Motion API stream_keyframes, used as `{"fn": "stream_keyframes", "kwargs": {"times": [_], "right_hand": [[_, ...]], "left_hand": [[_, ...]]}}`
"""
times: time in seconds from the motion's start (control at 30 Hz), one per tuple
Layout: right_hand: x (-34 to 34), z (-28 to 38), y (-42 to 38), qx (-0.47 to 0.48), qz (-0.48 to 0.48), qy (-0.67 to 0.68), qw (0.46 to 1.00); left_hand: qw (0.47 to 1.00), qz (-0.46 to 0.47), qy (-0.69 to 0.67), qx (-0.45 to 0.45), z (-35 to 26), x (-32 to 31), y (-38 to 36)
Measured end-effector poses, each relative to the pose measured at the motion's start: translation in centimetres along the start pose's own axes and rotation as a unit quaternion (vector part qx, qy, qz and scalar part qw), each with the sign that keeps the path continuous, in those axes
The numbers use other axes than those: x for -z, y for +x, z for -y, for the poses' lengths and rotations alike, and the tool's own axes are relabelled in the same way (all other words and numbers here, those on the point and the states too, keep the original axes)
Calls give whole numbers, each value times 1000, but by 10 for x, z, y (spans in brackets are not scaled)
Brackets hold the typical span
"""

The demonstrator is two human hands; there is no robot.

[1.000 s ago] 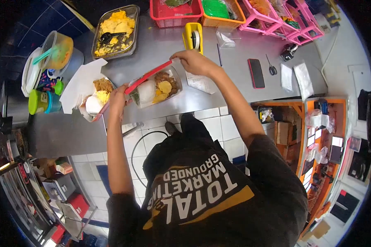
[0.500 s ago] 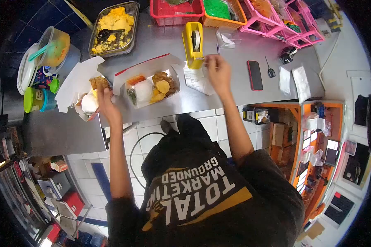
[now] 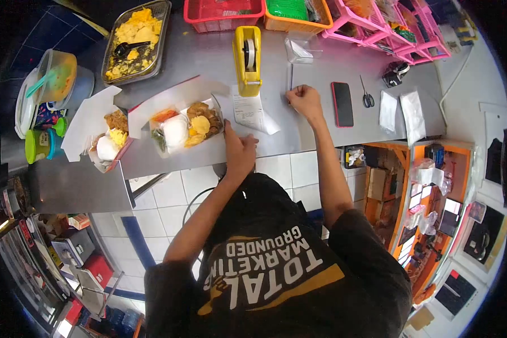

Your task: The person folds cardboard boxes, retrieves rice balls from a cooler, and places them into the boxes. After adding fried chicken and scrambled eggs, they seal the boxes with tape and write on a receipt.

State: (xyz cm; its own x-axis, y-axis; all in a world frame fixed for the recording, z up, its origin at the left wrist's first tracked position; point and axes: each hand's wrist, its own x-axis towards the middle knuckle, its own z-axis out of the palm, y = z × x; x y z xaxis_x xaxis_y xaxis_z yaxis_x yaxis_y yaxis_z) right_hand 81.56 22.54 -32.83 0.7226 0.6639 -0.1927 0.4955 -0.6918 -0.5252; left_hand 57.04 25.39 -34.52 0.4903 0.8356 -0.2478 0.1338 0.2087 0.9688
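Hands on the steel bench (image 3: 321, 135), beside two open meal boxes.

At far left lay a tub of sauce (image 3: 53, 76) and a tray of yellow food (image 3: 134, 39); next came one open food box (image 3: 104, 138), then a second open meal box (image 3: 180, 127) with rice and fried pieces. The left hand (image 3: 239, 151) rested flat, fingers released, just beside that second box. A receipt (image 3: 250, 112) lay below the yellow tape dispenser (image 3: 247, 53). The right hand (image 3: 305, 101) sat loosely clenched near a black phone (image 3: 342, 104), scissors (image 3: 368, 96) beyond.
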Motion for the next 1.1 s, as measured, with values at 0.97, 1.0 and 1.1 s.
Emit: {"fn": "stream_keyframes", "kwargs": {"times": [0.97, 1.0, 1.1], "right_hand": [[-85, 21, -87, 168, -47, 399, 900], [-89, 19, -88, 165, -43, 400, 901], [-88, 14, -84, 168, -46, 392, 903]], "left_hand": [[971, -9, 79, 224, -1, 22, -45], [971, -14, 74, 226, 1, 23, -47], [968, -13, 74, 238, 1, 22, -46]]}}
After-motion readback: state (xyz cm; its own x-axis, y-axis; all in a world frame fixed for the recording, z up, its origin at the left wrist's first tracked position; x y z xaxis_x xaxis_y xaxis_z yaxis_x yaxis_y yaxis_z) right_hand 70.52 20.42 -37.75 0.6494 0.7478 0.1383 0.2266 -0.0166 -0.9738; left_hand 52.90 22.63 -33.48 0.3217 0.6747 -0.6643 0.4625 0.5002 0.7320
